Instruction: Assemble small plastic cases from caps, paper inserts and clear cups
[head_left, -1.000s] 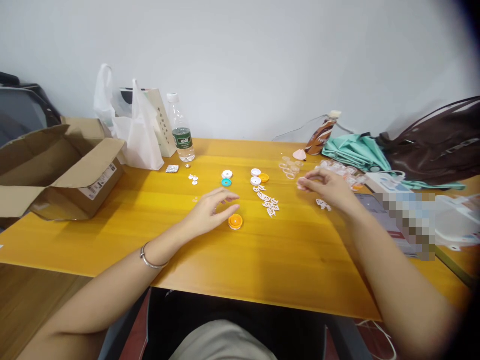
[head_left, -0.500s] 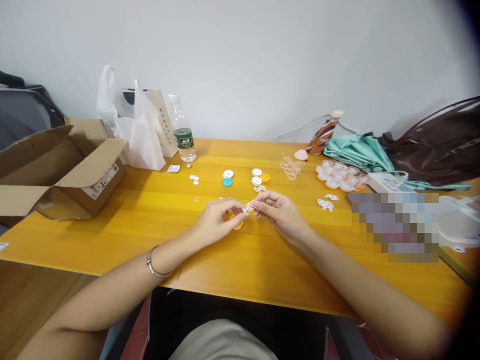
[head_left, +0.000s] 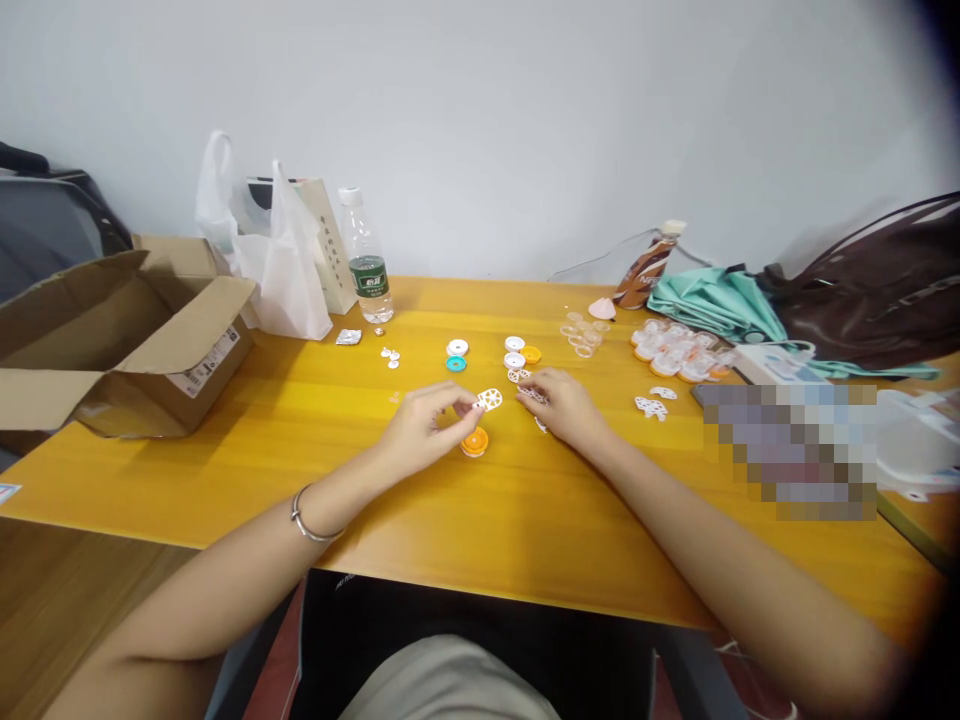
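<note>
In the head view my left hand (head_left: 435, 418) pinches a small flat white piece (head_left: 490, 400) with cut-out holes between thumb and fingertips. Just below it, an orange round disc (head_left: 475, 440) with a white rim lies on the table. My right hand (head_left: 562, 405) rests palm down on the table, its fingers out over similar white cut-out pieces (head_left: 531, 394); its fingertips are partly hidden. Another such piece (head_left: 541, 425) peeks out under that hand. Beyond are white round caps (head_left: 514, 359), a yellow cap (head_left: 531, 355) and a teal cap (head_left: 456, 364).
An open cardboard box (head_left: 187, 350), a white plastic bag (head_left: 289, 290) and a water bottle (head_left: 370, 270) stand left. Clear rings (head_left: 583, 335), assembled clear-and-orange round pieces (head_left: 679, 350), more white cut-outs (head_left: 651, 407), a brown bottle (head_left: 651, 265) and a teal umbrella (head_left: 720, 300) lie right.
My right hand has let go of the white cut-out piece and moved right, down onto the other pieces. The left hand keeps the piece and has shifted slightly left, uncovering the orange disc.
</note>
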